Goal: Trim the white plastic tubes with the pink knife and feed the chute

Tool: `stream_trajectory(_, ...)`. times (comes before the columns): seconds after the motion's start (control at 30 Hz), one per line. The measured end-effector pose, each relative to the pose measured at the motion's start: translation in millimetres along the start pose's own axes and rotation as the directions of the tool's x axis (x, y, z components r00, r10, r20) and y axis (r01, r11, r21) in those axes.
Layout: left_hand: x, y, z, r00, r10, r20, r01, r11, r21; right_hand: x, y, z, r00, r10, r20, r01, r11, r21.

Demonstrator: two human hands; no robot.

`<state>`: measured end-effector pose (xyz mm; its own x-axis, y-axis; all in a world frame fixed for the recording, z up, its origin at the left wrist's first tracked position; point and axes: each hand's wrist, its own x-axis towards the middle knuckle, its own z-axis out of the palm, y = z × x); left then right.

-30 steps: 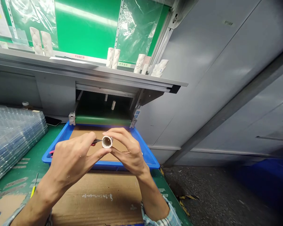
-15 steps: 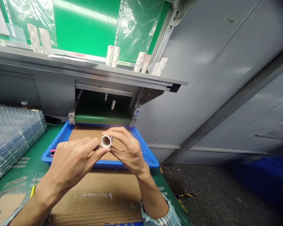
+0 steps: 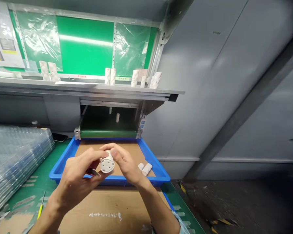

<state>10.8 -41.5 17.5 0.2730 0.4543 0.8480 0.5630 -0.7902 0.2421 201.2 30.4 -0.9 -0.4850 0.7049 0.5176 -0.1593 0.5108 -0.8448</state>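
Where the fingers meet: white tube, held between them.
Tube's holed end: facing the wearer; long axis runs away, foreshortened.
Left hand: closed on the tube, pointed tool tucked along its fingers.
Right hand: closed on the tube, behind its end.

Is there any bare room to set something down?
Free: cardboard between the forearms, nearer than the blue tray; the near end of the green belt, before its white tubes. Crowded: left, with stacked plastic trays; the tray's right front corner, with white pieces.
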Motion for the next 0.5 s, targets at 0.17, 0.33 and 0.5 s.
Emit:
stream_trajectory(0.17,-26.0,40.5,-14.0,0.99,-0.141,0.004,0.141,0.988,-0.068,1.3,4.1,-17.5,0.996,-0.079,-0.049,0.059,0.945,-0.322)
stream_trajectory(0.33,-75.1,74.9,-25.8,0.972,-0.224,-0.07,0.223,0.974,-0.025,0.8,-2.9,-37.4,0.997,-0.056,-0.045,0.033,0.912,-0.408)
stream_trajectory(0.5,-113.1,87.0,-30.1,0.956,-0.281,-0.082,0.288,0.952,0.101,-8.8,-13.5,-53.3,0.998,0.013,0.067,0.022,0.869,-0.495)
